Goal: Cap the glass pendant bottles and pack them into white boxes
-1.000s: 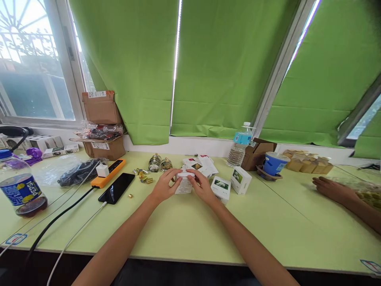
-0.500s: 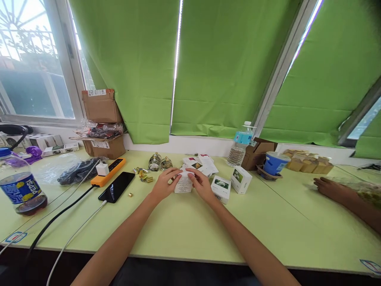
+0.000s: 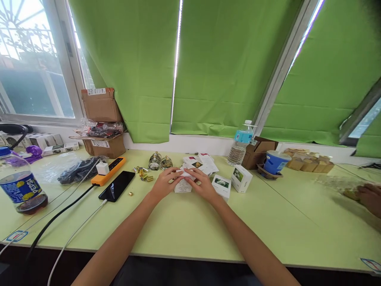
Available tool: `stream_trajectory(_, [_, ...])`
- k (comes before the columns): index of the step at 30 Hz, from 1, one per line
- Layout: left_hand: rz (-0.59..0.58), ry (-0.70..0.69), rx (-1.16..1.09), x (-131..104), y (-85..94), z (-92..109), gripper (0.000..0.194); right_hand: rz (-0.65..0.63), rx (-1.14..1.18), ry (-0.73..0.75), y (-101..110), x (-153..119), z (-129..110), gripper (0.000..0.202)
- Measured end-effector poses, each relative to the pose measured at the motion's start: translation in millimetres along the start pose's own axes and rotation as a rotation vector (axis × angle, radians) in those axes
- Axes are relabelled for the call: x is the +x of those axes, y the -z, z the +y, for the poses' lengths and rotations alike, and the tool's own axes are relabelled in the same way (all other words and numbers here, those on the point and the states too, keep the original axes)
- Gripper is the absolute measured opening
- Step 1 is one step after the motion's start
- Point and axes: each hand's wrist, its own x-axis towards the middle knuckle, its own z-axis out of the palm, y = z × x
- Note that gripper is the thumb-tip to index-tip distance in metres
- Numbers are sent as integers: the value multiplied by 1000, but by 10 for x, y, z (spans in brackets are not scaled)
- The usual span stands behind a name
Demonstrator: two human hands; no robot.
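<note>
Between my two hands a small white box with printed text stands on the table, its top end under my fingers. My left hand closes on the box's left side near the top. From the other side my right hand grips it, fingers bent over the upper flaps. The fingers hide most of the box's top. Just right of my right hand lies a white box with a green picture, and a similar white box stands beyond it. Printed cards lie behind my hands.
Two ornate glass jars and several gold caps sit left of my hands. A phone, an orange power strip and a Pepsi bottle are farther left. Rightward are a water bottle, a blue tub and another person's hand.
My right fingers have shifted over the top of the box, covering more of it; my left hand stays nearly in place. The other person's hand has drawn back to the right.
</note>
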Motion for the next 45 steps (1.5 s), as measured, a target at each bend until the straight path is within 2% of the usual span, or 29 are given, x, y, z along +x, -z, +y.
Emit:
stream_trajectory(3, [6, -30, 4, -6, -11, -44, 26, -11, -29, 34, 13, 20, 30, 37])
stream_trajectory(7, [21, 2, -17, 14, -32, -58, 24, -8, 42, -67, -28, 22, 72, 39])
stream_trajectory(12, [27, 93, -84, 33, -35, -37, 23, -40, 159, -230, -91, -5, 123, 66])
stream_trajectory(16, [-10, 179, -86, 10, 0, 21, 27, -5, 46, -228, -96, 2, 19, 55])
stream_trajectory(19, [-27, 289, -46, -20, 36, 46, 36, 134, -125, -190, -8, 39, -96, 49])
stream_trajectory(22, [-43, 340, 23, -47, 72, 22, 35, 385, -295, -176, 216, 77, -112, 50])
stream_trajectory(25, [-100, 295, 98, -62, 81, 21, 31, 580, -501, -220, 526, 70, -1, 53])
stream_trajectory(27, [-163, 212, 131, -60, 40, 93, 31, 637, -629, -276, 714, 39, 108, 53])
stream_trajectory(31, [-376, 8, 170, -28, -223, 423, 39, 639, -782, -363, 920, -30, 291, 53])
stream_trajectory(34, [-587, -153, 197, -1, -498, 677, 50, 611, -842, -389, 960, -58, 365, 51])
stream_trajectory(36, [-657, -216, 206, 11, -629, 767, 53, 596, -879, -407, 977, -70, 395, 51])
stream_trajectory(39, [-667, -192, 209, 11, -676, 773, 55, 573, -941, -457, 1005, -90, 425, 50])
stream_trajectory(45, [-623, -57, 185, -66, -516, 663, 45, 462, -1049, -645, 978, -109, 421, 47])
